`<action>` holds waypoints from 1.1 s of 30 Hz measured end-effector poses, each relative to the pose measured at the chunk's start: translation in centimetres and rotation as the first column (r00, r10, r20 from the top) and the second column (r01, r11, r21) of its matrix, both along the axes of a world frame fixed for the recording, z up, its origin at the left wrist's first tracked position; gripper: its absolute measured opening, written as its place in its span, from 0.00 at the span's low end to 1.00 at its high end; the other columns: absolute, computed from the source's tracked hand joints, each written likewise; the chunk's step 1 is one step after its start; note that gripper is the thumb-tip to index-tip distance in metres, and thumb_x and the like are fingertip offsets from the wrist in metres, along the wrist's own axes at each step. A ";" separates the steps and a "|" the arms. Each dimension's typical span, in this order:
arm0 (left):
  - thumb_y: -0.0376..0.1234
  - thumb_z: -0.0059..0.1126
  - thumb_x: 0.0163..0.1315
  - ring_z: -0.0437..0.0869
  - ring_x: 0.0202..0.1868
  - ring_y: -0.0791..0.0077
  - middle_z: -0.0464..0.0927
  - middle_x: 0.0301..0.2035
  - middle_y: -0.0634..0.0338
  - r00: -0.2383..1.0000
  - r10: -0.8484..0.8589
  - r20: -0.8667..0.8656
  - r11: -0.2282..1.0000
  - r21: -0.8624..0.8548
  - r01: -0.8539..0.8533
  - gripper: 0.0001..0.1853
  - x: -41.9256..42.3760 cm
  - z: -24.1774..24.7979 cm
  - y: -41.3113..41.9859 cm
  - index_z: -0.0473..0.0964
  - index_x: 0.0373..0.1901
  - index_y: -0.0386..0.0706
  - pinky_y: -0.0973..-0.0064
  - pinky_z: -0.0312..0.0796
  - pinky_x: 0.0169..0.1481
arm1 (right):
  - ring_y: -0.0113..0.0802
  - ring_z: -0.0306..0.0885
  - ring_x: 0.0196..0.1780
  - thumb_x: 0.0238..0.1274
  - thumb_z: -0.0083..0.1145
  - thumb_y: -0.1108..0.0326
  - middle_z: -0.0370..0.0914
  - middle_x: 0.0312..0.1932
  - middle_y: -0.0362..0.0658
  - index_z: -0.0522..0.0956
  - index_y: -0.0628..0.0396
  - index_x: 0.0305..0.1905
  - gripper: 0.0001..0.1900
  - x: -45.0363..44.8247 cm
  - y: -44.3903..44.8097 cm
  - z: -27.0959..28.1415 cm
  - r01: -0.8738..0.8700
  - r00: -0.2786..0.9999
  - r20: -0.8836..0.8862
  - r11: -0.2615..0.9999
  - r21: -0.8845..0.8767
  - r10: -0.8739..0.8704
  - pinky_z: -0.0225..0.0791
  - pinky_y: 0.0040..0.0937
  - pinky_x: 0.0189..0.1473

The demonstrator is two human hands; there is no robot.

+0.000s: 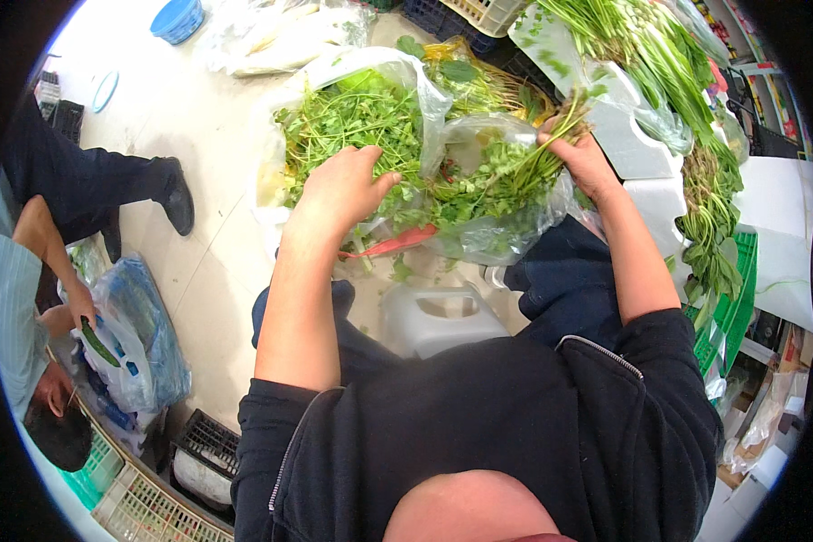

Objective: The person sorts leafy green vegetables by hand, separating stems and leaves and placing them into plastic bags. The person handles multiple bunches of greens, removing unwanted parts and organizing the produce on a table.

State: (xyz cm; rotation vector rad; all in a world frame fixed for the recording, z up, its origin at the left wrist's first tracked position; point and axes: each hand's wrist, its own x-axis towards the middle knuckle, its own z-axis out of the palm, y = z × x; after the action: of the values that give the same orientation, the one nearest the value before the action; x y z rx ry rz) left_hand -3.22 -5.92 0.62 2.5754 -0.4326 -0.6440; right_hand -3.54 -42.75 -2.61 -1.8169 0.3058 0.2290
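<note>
My right hand grips a bunch of leafy herb, likely coriander, by its stems near the roots. The roots stick up past my fingers, and the leaves hang down to the left over a clear plastic bag. Over a larger heap of the same greens is my left hand, its thumb apart from the forefinger and nothing seen between them. Its other fingertips are hidden. That heap lies in an opened white plastic bag. A red strip lies below the greens.
A translucent plastic jug stands between my legs. White foam boxes bearing leafy vegetables are at right. Bagged white radishes lie beyond the heap. At left a person holds a cucumber by a plastic bag.
</note>
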 end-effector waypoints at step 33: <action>0.43 0.65 0.57 0.78 0.48 0.72 0.77 0.50 0.57 0.960 -0.026 -0.278 0.051 -0.960 -0.277 0.28 0.5 4.8 1.2 0.70 0.55 0.36 0.73 0.71 0.54 | 0.29 0.79 0.50 0.65 0.56 0.61 0.78 0.49 0.45 0.69 0.63 0.60 0.24 10.3 23.6 17.8 -0.645 0.753 0.163 0.665 0.377 0.638 0.75 0.29 0.52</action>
State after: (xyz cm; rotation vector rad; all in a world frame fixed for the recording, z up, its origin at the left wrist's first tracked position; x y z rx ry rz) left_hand -2.74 -4.76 5.42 1.0655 -0.3498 -0.3045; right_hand 6.72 -19.14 15.24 -1.4298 -0.4064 0.7235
